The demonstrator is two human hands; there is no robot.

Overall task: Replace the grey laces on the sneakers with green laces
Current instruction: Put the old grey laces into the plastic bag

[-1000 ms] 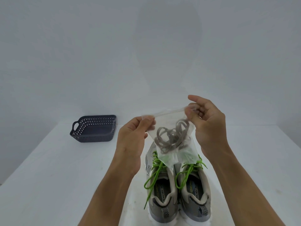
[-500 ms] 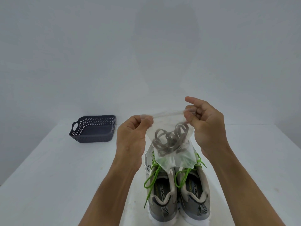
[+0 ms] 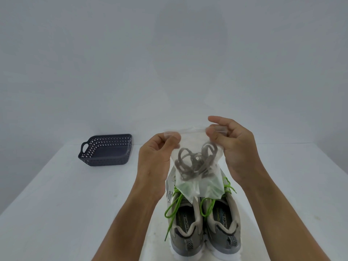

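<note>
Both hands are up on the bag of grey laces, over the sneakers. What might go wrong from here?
1. The left hand and right hand pinch only the top corners of the bag; a slip would likely drop it onto the sneakers.
2. Whether the top is sealed cannot be told; if not, tilting may spill the grey laces.
3. A loose green lace trails off the left sneaker and could snag.

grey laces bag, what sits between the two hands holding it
In the head view, only the clear bag of grey laces spans between left hand and right hand.
</note>
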